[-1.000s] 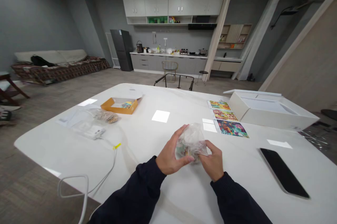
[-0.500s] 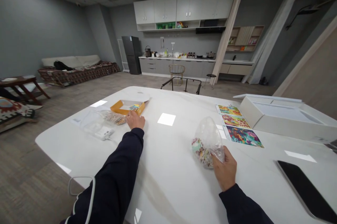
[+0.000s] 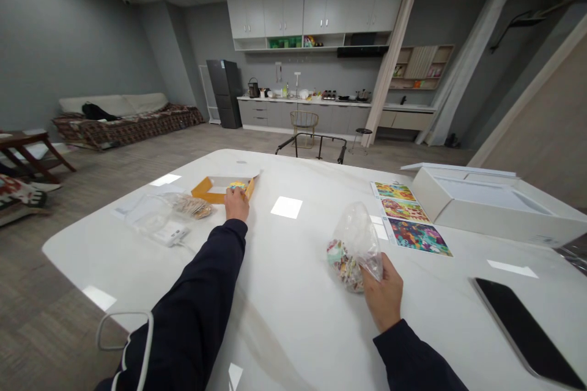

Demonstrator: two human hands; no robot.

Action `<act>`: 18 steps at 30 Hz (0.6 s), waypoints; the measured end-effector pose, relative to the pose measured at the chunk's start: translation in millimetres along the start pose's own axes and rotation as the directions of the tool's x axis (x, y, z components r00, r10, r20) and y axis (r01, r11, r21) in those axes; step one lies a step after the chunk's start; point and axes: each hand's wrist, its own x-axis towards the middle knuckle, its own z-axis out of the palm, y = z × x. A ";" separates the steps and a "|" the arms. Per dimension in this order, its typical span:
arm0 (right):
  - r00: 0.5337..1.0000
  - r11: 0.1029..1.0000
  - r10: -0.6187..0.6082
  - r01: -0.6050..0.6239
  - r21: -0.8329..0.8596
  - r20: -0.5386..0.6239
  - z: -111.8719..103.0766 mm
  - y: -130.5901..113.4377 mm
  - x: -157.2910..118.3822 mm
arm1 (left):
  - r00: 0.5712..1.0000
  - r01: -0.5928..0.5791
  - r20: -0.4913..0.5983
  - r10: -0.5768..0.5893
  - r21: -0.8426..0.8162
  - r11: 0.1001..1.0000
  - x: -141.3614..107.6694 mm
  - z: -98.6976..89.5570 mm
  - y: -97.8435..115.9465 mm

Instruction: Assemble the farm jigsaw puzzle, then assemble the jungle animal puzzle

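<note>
My right hand (image 3: pixel 384 293) grips the gathered side of a clear plastic bag (image 3: pixel 360 229). Inside it lie many small printed pieces (image 3: pixel 347 271) that look like jigsaw puzzle pieces, and the bag rests on or just over the white table. Farther off to the left, my left hand (image 3: pixel 237 204) is at the near wall of a shallow yellow box (image 3: pixel 208 190). Its fingers are curled over the box's right part, touching or close to a colourful printed item (image 3: pixel 237 184) inside. What the fingertips hold, if anything, is hidden.
Left of the box lie a second clear bag of pieces (image 3: pixel 195 206) and a white device with a cable (image 3: pixel 172 235). Printed picture sheets (image 3: pixel 403 210), a large open white box (image 3: pixel 486 213) and a black phone (image 3: pixel 527 330) are on the table (image 3: pixel 293 323) to the right.
My left hand has moved from beside the box's near right corner to over its near wall, fingers at the box. My right hand keeps its grip on the bag. The view has shifted slightly.
</note>
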 end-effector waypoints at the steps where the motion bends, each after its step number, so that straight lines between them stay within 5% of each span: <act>1: 1.000 1.000 0.003 -0.003 0.002 -0.002 0.4 -0.5 0.1 | 1.000 -0.025 0.011 0.025 -0.010 1.000 -3.4 2.0 4.9; 11: 0.995 0.999 -0.045 0.047 0.017 -0.089 -5.3 1.1 5.4 | 0.914 -0.331 0.204 0.350 -0.123 0.936 -81.7 -7.0 88.7; 15: 0.986 0.998 -0.051 0.053 0.013 -0.157 -8.8 5.2 10.5 | 0.948 -0.141 0.287 0.139 -0.012 0.990 -69.8 -18.4 105.0; 18: 0.987 0.999 -0.045 0.048 0.013 -0.153 -8.8 7.1 10.9 | 0.896 0.023 0.439 -0.069 0.110 0.994 -35.9 -17.7 108.0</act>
